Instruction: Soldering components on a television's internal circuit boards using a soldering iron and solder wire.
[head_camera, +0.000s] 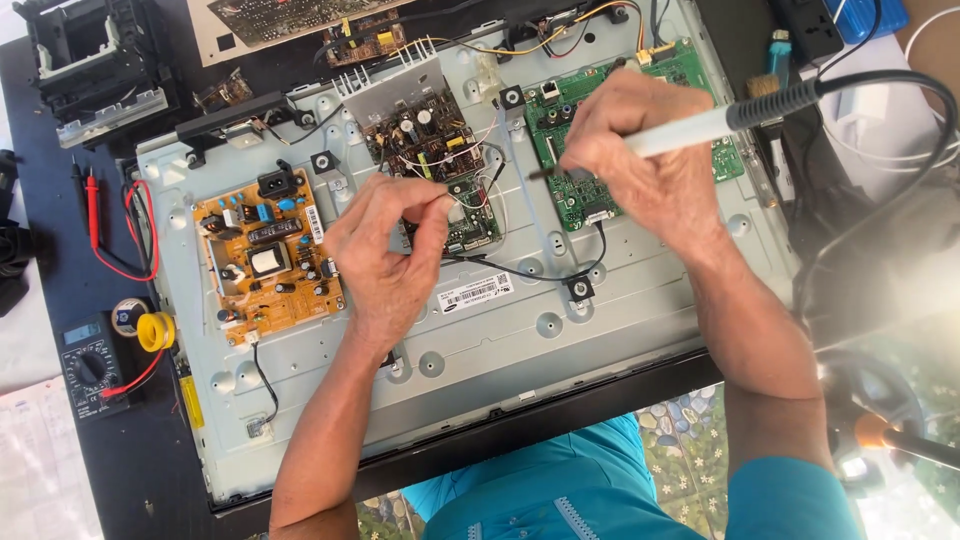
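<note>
My right hand (640, 160) grips a soldering iron (700, 125) with a white handle and black cord, its tip pointing left over the green circuit board (700, 75). My left hand (390, 250) pinches a thin strand, wire or solder, next to a small green board (475, 225) below a brown board with a metal heatsink (410, 115). Both hands work over the grey metal back panel of an opened flat screen (500, 330). An orange power board (265, 255) sits on the panel to the left of my left hand.
A black multimeter (90, 365) with red and black probes (90, 205) lies at the left on the dark table, beside a yellow tape roll (157, 331). Loose boards and a black plastic part (90, 65) lie at the top. A power strip (810, 25) is at top right.
</note>
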